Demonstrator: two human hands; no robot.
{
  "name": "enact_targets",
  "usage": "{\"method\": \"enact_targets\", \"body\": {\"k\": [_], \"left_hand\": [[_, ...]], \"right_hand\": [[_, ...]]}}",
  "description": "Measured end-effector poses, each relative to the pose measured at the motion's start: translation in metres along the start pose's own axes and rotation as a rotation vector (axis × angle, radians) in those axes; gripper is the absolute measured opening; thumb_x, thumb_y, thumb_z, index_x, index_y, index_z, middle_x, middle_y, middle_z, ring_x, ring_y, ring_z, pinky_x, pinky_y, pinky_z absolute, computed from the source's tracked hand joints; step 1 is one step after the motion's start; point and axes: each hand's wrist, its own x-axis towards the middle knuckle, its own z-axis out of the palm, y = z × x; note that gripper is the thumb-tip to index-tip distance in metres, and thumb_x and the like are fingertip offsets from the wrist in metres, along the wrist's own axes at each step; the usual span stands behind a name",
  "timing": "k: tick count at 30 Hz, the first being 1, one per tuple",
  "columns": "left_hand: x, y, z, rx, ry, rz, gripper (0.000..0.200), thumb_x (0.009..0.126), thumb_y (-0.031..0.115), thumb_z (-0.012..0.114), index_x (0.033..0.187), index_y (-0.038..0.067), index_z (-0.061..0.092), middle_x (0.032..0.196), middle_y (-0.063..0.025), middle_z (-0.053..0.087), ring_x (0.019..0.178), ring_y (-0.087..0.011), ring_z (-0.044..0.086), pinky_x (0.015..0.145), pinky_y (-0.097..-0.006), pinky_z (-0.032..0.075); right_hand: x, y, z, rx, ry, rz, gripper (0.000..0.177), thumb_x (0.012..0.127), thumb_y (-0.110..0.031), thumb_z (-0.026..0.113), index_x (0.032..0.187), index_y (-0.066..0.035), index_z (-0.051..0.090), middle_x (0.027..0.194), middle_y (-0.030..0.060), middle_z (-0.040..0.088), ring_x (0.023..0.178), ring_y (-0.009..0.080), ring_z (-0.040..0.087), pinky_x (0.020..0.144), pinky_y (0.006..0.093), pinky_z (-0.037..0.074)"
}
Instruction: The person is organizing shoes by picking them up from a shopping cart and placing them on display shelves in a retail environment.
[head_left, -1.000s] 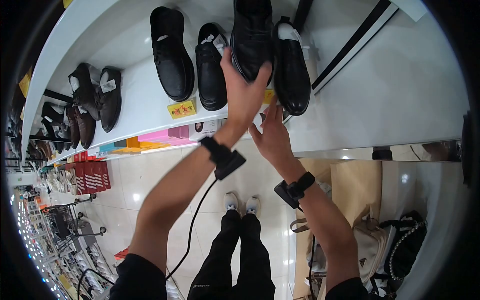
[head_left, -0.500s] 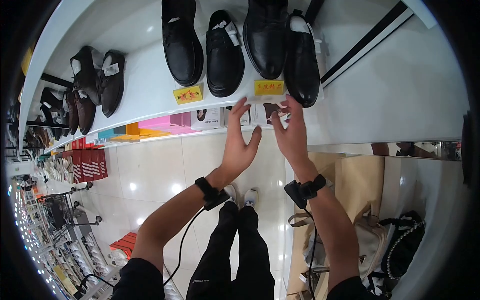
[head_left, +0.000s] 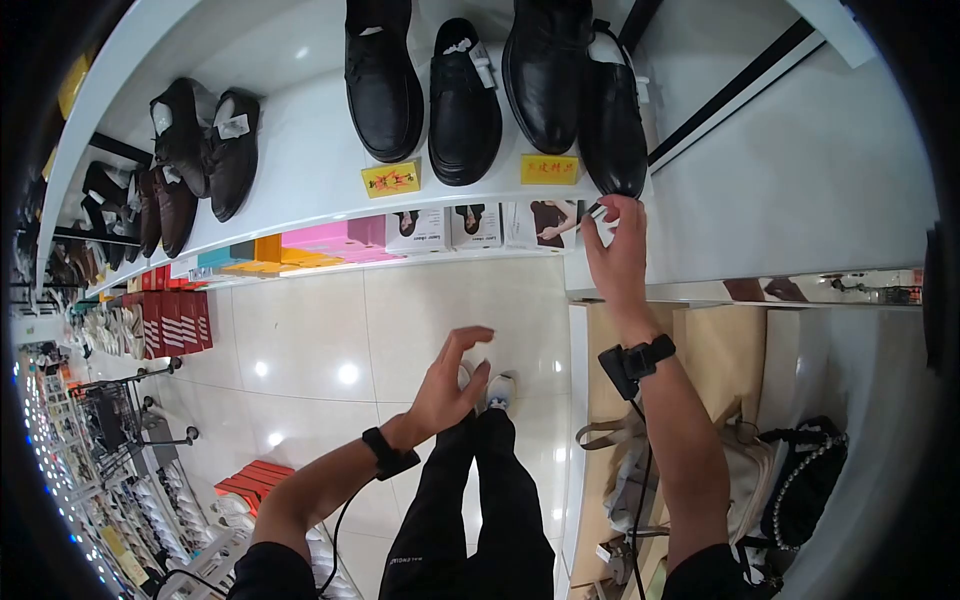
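Four black shoes [head_left: 466,125] on a white shelf [head_left: 300,130], 11 to 1 o'clock.
Right hand [head_left: 618,258] is at 2 o'clock, fingers bent by the toe of the 1 o'clock shoe [head_left: 613,140], can't tell if it's gripping; left hand [head_left: 443,392] is loosely open, empty, over the floor [head_left: 300,325] near 6.

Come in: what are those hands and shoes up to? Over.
Left hand empty, over floor. Right hand at toe of rightmost black shoe, contact unclear. Nothing visibly blocking.
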Motion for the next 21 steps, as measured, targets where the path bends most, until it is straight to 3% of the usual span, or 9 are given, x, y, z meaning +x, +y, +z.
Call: {"method": "enact_targets", "body": {"k": [3,4,6,7,8,12,16,19,21], "left_hand": [[-0.022,0.013,-0.013,0.041,-0.101,0.052,0.035,0.092,-0.002,0.059,0.126,0.006,0.053,0.13,-0.0143,0.056,0.122,-0.0311,0.057,0.104,-0.0388,0.046],[-0.029,0.027,-0.021,0.074,-0.104,0.065,0.031,0.093,0.0,0.06,0.122,0.007,0.055,0.127,-0.0146,0.059,0.115,-0.0322,0.062,0.097,-0.0383,0.051],[-0.046,0.054,-0.042,0.144,-0.14,0.092,0.029,0.093,0.0,0.06,0.121,0.006,0.055,0.124,-0.0137,0.06,0.113,-0.0318,0.063,0.095,-0.0385,0.053],[-0.056,0.07,-0.055,0.208,-0.183,0.104,0.028,0.093,0.0,0.061,0.12,0.006,0.056,0.122,-0.0128,0.062,0.11,-0.0313,0.065,0.092,-0.0388,0.054],[-0.068,0.087,-0.066,0.266,-0.145,0.198,0.026,0.091,0.0,0.063,0.116,0.004,0.058,0.117,-0.0115,0.064,0.104,-0.0308,0.067,0.088,-0.0387,0.056],[-0.128,0.157,-0.121,0.396,-0.082,0.235,0.028,0.087,0.002,0.065,0.115,0.007,0.059,0.112,-0.0084,0.065,0.099,-0.0304,0.066,0.085,-0.0372,0.055],[-0.193,0.206,-0.167,0.572,0.023,0.189,0.025,0.086,0.001,0.067,0.111,0.006,0.062,0.112,-0.0092,0.067,0.102,-0.0293,0.067,0.087,-0.0372,0.056],[-0.233,0.23,-0.187,0.601,0.133,0.067,0.021,0.089,0.006,0.064,0.11,0.006,0.064,0.112,-0.0083,0.068,0.103,-0.0288,0.067,0.09,-0.0384,0.055],[-0.254,0.238,-0.198,0.593,0.184,0.046,0.019,0.09,0.007,0.064,0.109,0.006,0.064,0.111,-0.0085,0.068,0.103,-0.0299,0.067,0.09,-0.0386,0.055]], "right_hand": [[-0.018,0.004,-0.005,0.093,-0.09,-0.025,0.032,0.091,-0.013,0.069,0.117,-0.004,0.054,0.108,0.0127,0.055,0.096,0.0258,0.058,0.083,0.0363,0.049],[-0.025,-0.002,-0.013,0.097,-0.087,-0.038,0.032,0.091,-0.013,0.069,0.117,-0.004,0.054,0.108,0.0127,0.055,0.096,0.0258,0.058,0.083,0.0363,0.049],[-0.046,-0.025,-0.034,0.216,-0.319,0.176,0.032,0.093,-0.016,0.068,0.121,-0.005,0.056,0.111,0.0119,0.06,0.093,0.0233,0.064,0.081,0.0345,0.052],[-0.055,-0.036,-0.045,0.229,-0.325,0.152,0.032,0.093,-0.016,0.068,0.121,-0.005,0.056,0.111,0.0119,0.06,0.093,0.0233,0.064,0.081,0.0345,0.052],[-0.063,-0.047,-0.057,0.264,-0.39,0.163,0.031,0.095,-0.018,0.067,0.121,-0.005,0.057,0.109,0.0108,0.063,0.091,0.0213,0.066,0.08,0.0338,0.052],[-0.098,-0.098,-0.109,0.332,-0.539,0.256,0.031,0.099,-0.021,0.064,0.124,-0.004,0.059,0.104,0.0093,0.069,0.092,0.0165,0.067,0.081,0.0319,0.052],[-0.119,-0.127,-0.143,0.33,-0.535,0.301,0.027,0.101,-0.019,0.061,0.123,-0.003,0.061,0.104,0.0079,0.069,0.093,0.0163,0.066,0.084,0.0306,0.052],[-0.123,-0.141,-0.154,0.287,-0.516,0.18,0.027,0.101,-0.019,0.062,0.122,-0.002,0.062,0.102,0.0071,0.069,0.092,0.0151,0.065,0.084,0.0296,0.051],[-0.123,-0.156,-0.161,0.298,-0.55,0.206,0.027,0.101,-0.019,0.062,0.122,-0.002,0.062,0.102,0.0069,0.069,0.092,0.0145,0.064,0.084,0.0294,0.05]]}}
